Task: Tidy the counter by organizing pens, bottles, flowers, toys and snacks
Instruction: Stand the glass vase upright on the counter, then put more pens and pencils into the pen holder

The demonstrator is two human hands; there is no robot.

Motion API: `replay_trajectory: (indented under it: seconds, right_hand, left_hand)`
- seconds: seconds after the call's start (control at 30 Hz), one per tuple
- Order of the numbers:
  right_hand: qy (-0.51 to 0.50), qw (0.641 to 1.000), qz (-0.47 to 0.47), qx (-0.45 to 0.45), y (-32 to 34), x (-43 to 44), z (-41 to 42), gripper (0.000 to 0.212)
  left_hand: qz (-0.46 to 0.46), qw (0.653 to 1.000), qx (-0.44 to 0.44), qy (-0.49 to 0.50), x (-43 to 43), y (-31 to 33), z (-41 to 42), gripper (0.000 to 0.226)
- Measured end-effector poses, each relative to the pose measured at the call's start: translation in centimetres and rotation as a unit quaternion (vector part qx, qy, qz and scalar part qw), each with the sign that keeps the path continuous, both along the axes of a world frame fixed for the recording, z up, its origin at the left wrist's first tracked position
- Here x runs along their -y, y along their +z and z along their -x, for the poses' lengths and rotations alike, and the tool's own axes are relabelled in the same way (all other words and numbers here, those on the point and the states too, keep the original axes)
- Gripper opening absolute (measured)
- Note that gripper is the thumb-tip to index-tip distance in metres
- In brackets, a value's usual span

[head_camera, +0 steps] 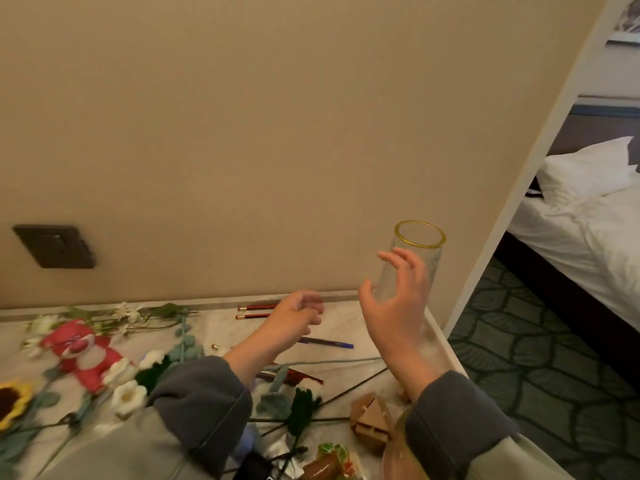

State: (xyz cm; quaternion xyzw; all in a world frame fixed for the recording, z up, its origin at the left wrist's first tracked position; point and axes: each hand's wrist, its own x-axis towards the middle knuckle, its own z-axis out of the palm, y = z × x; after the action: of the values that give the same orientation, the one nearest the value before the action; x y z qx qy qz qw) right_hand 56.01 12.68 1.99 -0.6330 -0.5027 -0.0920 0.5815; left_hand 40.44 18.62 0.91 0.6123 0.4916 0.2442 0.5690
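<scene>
A tall clear glass vase with a yellow rim stands at the counter's back right corner. My right hand hovers just in front of it with fingers spread, not touching that I can tell. My left hand hangs over the counter with fingers loosely curled and holds nothing. Two red pencils lie by the wall behind it. A blue pen lies below it. Crochet flowers and long stems are scattered across the marble counter. A red plush bear lies at the left.
A sunflower lies at the far left edge. A wooden toy and a snack packet sit near the front right. The counter's right edge drops to patterned carpet, with a bed beyond. A dark wall socket is at the left.
</scene>
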Motion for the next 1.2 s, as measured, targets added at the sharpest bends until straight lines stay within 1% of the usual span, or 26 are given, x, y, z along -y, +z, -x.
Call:
replay_trajectory:
  seconds: [0.07, 0.1, 0.17, 0.2, 0.3, 0.4, 0.5, 0.57, 0.67, 0.73, 0.8, 0.83, 0.93, 1.03, 1.1, 1.2]
  right_hand:
    - [0.029, 0.999, 0.023, -0.002, -1.0, -0.2, 1.2, 0.037]
    - [0.053, 0.997, 0.052, 0.002, -1.6, -0.4, 1.7, 0.031]
    - [0.1, 0.981, 0.164, 0.039, -2.8, -1.1, 2.4, 0.022]
    - [0.117, 0.963, 0.233, 0.071, -3.5, -1.6, 2.8, 0.021]
    - [0.136, 0.892, 0.408, 0.142, -5.9, -3.0, 3.5, 0.032]
    - [0.151, 0.838, 0.498, 0.165, -7.8, -4.4, 4.0, 0.04]
    - [0.153, 0.816, 0.518, 0.207, -8.8, -5.6, 4.3, 0.036]
    - [0.145, 0.817, 0.512, 0.224, -9.0, -6.1, 4.4, 0.029]
    - [0.153, 0.814, 0.512, 0.228, -9.2, -7.1, 4.9, 0.02]
    - [0.163, 0.811, 0.517, 0.222, -8.9, -8.0, 5.3, 0.018]
    - [0.181, 0.817, 0.509, 0.203, -8.5, -9.0, 5.7, 0.015]
    - [0.194, 0.818, 0.505, 0.197, -8.4, -9.5, 5.9, 0.016]
    - [0.216, 0.809, 0.507, 0.208, -8.1, -11.0, 6.2, 0.028]
    - [0.219, 0.79, 0.522, 0.234, -8.5, -12.1, 6.2, 0.039]
    - [0.215, 0.785, 0.528, 0.243, -8.9, -12.5, 6.2, 0.041]
    - [0.203, 0.783, 0.535, 0.244, -9.1, -13.3, 6.3, 0.034]
  left_hand:
    - [-0.012, 0.999, -0.041, 0.015, 0.4, -1.0, 1.4, 0.036]
    - [-0.026, 0.997, -0.068, 0.02, 0.6, -1.7, 2.0, 0.035]
    - [-0.045, 0.991, -0.122, 0.022, 1.1, -3.2, 3.1, 0.034]
    - [-0.048, 0.989, -0.139, 0.023, 1.3, -4.1, 3.5, 0.033]
    - [-0.044, 0.985, -0.161, 0.036, 1.7, -6.1, 4.4, 0.032]
    - [-0.04, 0.984, -0.162, 0.057, 1.7, -7.2, 4.9, 0.031]
    - [-0.045, 0.983, -0.158, 0.087, 1.5, -7.7, 5.1, 0.027]
    - [-0.05, 0.98, -0.155, 0.111, 1.5, -7.8, 5.1, 0.026]
    - [-0.046, 0.977, -0.153, 0.139, 1.1, -8.0, 5.2, 0.025]
    - [-0.031, 0.979, -0.135, 0.152, 0.8, -8.1, 5.1, 0.026]
    - [-0.007, 0.98, -0.11, 0.166, 0.1, -8.0, 4.8, 0.029]
    - [0.01, 0.98, -0.093, 0.175, -0.3, -7.9, 4.7, 0.032]
    - [0.068, 0.979, -0.049, 0.185, -1.4, -7.2, 4.2, 0.039]
    - [0.097, 0.979, -0.039, 0.176, -1.6, -6.7, 4.2, 0.045]
    - [0.101, 0.979, -0.047, 0.171, -1.6, -6.5, 4.3, 0.046]
    - [0.101, 0.978, -0.053, 0.176, -1.7, -6.4, 4.3, 0.044]
